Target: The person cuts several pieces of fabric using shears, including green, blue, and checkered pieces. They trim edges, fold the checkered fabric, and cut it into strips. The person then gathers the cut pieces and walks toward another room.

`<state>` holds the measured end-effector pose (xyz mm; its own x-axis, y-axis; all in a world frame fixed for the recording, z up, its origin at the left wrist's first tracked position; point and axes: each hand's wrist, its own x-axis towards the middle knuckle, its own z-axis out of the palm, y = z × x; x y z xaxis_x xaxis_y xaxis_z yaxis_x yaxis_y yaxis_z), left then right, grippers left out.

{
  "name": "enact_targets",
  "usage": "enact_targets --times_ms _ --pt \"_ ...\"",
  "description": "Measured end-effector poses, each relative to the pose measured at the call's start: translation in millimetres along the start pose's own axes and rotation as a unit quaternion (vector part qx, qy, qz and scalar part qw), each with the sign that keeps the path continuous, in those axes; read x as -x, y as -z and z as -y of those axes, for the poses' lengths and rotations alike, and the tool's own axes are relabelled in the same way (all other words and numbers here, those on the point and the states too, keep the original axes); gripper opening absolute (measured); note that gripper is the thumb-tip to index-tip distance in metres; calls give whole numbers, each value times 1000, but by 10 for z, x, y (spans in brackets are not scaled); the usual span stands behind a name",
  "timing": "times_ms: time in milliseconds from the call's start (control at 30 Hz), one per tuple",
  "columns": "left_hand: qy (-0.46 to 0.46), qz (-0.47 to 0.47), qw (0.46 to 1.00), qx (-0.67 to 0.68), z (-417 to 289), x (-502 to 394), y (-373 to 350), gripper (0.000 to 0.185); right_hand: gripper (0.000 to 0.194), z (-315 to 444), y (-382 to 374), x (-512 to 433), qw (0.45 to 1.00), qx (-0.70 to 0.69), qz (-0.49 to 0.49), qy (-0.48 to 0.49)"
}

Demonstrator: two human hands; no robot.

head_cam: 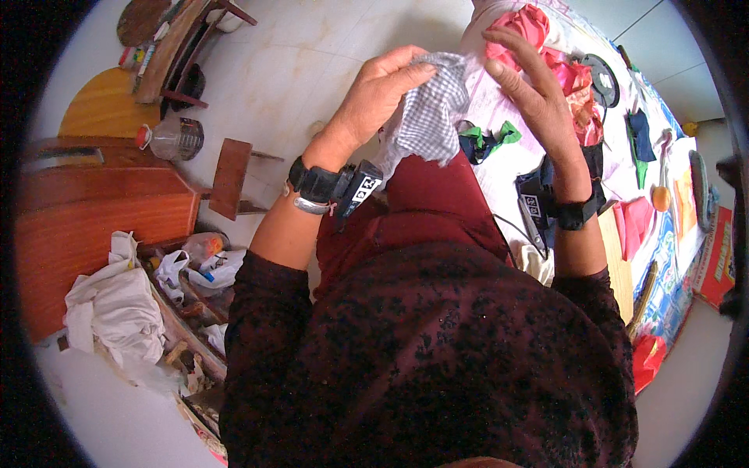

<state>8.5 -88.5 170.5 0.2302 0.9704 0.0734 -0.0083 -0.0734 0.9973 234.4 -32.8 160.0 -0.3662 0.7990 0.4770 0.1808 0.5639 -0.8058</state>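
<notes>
My left hand (374, 96) pinches a piece of grey-and-white checked cloth (433, 105) between thumb and fingers. The cloth hangs crumpled above my dark red trousers (430, 187), its lower edge frayed. To the right of it, my right hand (535, 96) is raised with thumb and fingers spread, and I see nothing held in it. A blurred whitish wisp lies between the cloth and the right fingertips. Beneath the right hand, pink and red fabric (518, 29) is heaped on the pale cloth-covered surface. Green and navy scraps (488, 140) lie just right of the checked cloth.
Along the right are a round black disc (603, 79), a wooden board (620, 257) and pink scraps (632, 225). To the left are a large clear plastic bottle (175, 139), a small wooden stool (231, 178), reddish wooden furniture (105, 216) and a bundle of white cloth (120, 304).
</notes>
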Motion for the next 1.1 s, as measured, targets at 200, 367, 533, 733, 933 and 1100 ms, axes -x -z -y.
enact_targets --times_ms 200,367,533,733,933,1100 --pt "10 0 1000 -2 -80 127 32 33 42 402 -282 -16 952 -155 202 -169" --pt "28 27 999 -12 -153 467 182 32 27 578 -527 178 933 -229 101 -258" --pt "59 42 997 3 -248 695 234 29 30 729 -420 230 955 -178 99 -214" --pt "19 77 997 10 -102 500 289 34 35 380 77 184 929 -305 58 -202" --pt "159 99 980 -71 808 -110 234 32 37 -879 331 596 928 -7 -68 -367" --pt "229 106 956 -146 1324 -268 359 31 35 -1462 293 951 924 -33 -78 -373"
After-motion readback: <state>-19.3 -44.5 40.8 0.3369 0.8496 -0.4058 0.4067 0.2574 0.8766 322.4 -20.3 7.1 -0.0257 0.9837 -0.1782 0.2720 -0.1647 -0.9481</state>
